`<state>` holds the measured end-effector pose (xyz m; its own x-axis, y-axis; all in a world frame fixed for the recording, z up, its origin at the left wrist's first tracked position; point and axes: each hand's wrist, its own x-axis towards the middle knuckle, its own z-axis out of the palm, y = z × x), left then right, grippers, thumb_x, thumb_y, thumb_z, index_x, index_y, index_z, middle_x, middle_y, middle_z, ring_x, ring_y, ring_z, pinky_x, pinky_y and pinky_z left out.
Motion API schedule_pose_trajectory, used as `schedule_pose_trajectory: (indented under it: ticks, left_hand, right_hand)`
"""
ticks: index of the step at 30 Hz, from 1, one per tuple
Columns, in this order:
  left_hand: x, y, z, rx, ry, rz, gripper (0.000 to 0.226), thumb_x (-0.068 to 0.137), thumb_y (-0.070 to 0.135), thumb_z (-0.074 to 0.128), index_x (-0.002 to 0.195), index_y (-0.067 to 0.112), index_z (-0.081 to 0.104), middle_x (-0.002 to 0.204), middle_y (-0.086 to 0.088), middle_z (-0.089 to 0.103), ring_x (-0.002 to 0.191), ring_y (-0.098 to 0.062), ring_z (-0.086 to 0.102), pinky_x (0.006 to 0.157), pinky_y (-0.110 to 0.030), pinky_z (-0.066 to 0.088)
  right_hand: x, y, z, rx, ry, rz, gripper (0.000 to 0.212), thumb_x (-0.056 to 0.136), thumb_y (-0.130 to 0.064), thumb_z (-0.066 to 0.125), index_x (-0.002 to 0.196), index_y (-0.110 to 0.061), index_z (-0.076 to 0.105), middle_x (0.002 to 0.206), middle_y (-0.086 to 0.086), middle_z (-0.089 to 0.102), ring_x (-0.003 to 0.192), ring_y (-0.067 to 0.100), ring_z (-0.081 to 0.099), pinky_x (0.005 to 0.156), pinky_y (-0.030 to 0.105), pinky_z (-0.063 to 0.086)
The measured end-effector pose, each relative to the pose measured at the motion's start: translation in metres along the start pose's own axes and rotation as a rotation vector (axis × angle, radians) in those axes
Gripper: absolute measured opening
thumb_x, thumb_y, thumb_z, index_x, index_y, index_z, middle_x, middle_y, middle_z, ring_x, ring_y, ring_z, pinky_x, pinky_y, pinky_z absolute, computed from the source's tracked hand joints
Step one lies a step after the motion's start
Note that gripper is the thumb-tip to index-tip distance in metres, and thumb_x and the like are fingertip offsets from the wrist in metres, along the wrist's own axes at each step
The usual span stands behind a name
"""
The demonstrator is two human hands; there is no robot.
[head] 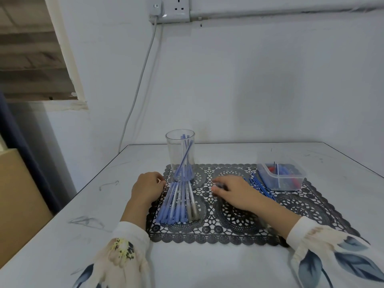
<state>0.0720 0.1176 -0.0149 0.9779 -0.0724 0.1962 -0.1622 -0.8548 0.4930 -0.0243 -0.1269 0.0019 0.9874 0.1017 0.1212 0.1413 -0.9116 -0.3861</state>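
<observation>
Flanking slim plastic pens (178, 202) on lace (232, 217): left hand (146, 188), right hand (234, 193).

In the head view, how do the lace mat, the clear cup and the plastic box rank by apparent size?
1. lace mat.
2. clear cup and plastic box: about alike, cup taller, box wider; not ranked.

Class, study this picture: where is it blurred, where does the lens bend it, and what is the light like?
Head view: the right hand is motion-blurred at its fingertips; the pens and glass are fairly sharp; the wall trunking bows near the top edge; light is soft and even, shadows faint.
</observation>
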Motion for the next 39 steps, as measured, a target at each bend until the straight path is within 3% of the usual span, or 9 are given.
schedule_pose_trajectory:
  ticks: [4,9,14,16,19,23,28,31,39]
  left_hand:
    - [0.008,0.0,0.014,0.138,0.005,0.051,0.032,0.097,0.032,0.043,0.125,0.025,0.057,0.131,-0.002,0.053,0.12,-0.023,0.046,0.095,-0.038,0.039]
    - [0.01,-0.004,0.025,0.178,-0.107,0.05,0.045,0.101,0.037,0.026,0.146,0.03,0.028,0.155,0.0,0.021,0.142,-0.016,0.017,0.113,-0.039,0.015]
    - [0.012,-0.008,0.028,0.184,-0.103,0.046,0.046,0.101,0.039,0.024,0.147,0.031,0.026,0.155,0.002,0.019,0.142,-0.014,0.014,0.113,-0.039,0.012]
    - [0.012,-0.008,0.028,0.185,-0.089,0.044,0.046,0.101,0.039,0.025,0.146,0.031,0.027,0.155,0.002,0.02,0.142,-0.014,0.015,0.113,-0.039,0.012]
    - [0.012,-0.006,0.028,0.188,-0.076,0.049,0.046,0.101,0.038,0.026,0.146,0.031,0.028,0.155,0.003,0.021,0.142,-0.014,0.015,0.113,-0.038,0.012]
    - [0.011,-0.006,0.027,0.193,-0.072,0.056,0.046,0.101,0.037,0.026,0.146,0.03,0.029,0.155,0.002,0.022,0.142,-0.014,0.016,0.113,-0.039,0.013]
    - [0.009,-0.005,0.026,0.212,-0.072,0.058,0.046,0.101,0.038,0.025,0.146,0.03,0.028,0.155,0.003,0.021,0.142,-0.014,0.015,0.113,-0.039,0.013]
    - [0.009,-0.004,0.025,0.213,-0.077,0.058,0.046,0.101,0.039,0.025,0.146,0.03,0.028,0.155,0.003,0.021,0.142,-0.014,0.015,0.113,-0.039,0.013]
    - [0.009,-0.003,0.024,0.22,-0.083,0.06,0.046,0.101,0.038,0.025,0.146,0.03,0.027,0.155,0.002,0.021,0.142,-0.014,0.016,0.113,-0.039,0.013]
  right_hand:
    - [0.009,-0.038,-0.038,0.269,0.225,-0.023,0.028,0.093,-0.025,0.054,0.12,-0.021,0.061,0.116,-0.004,0.064,0.1,0.006,0.057,0.089,0.018,0.041]
    - [0.05,-0.081,-0.08,0.308,0.37,-0.155,0.023,0.091,-0.013,0.054,0.11,-0.016,0.068,0.105,0.0,0.069,0.09,0.007,0.06,0.074,0.009,0.037]
    - [0.106,-0.107,-0.104,0.033,0.141,-0.11,0.028,0.089,-0.004,0.05,0.108,-0.008,0.07,0.114,0.004,0.067,0.099,0.014,0.06,0.073,0.015,0.041]
    - [0.125,-0.113,-0.106,-0.192,-0.003,-0.078,0.029,0.086,-0.009,0.055,0.111,0.0,0.067,0.116,0.012,0.065,0.088,0.015,0.06,0.062,0.021,0.043]
    - [0.146,-0.116,-0.105,-0.334,-0.131,-0.039,0.036,0.074,-0.008,0.06,0.108,0.003,0.066,0.098,0.019,0.068,0.066,0.013,0.043,0.047,0.02,0.028]
    - [0.159,-0.127,-0.105,-0.361,-0.33,-0.024,0.022,0.078,-0.013,0.066,0.097,-0.006,0.073,0.09,0.007,0.073,0.069,0.015,0.062,0.062,0.024,0.048]
    - [0.176,-0.139,-0.096,-0.467,-0.489,0.078,0.024,0.081,-0.025,0.068,0.101,-0.012,0.072,0.088,0.002,0.074,0.088,0.018,0.07,0.089,0.035,0.05]
    - [0.183,-0.143,-0.091,-0.499,-0.594,0.174,0.02,0.081,-0.024,0.068,0.097,-0.015,0.073,0.095,0.002,0.073,0.092,0.022,0.069,0.092,0.039,0.049]
    - [0.176,-0.149,-0.085,-0.522,-0.866,0.295,0.055,0.064,-0.019,0.074,0.117,-0.014,0.065,0.111,0.004,0.065,0.096,0.024,0.065,0.096,0.039,0.046]
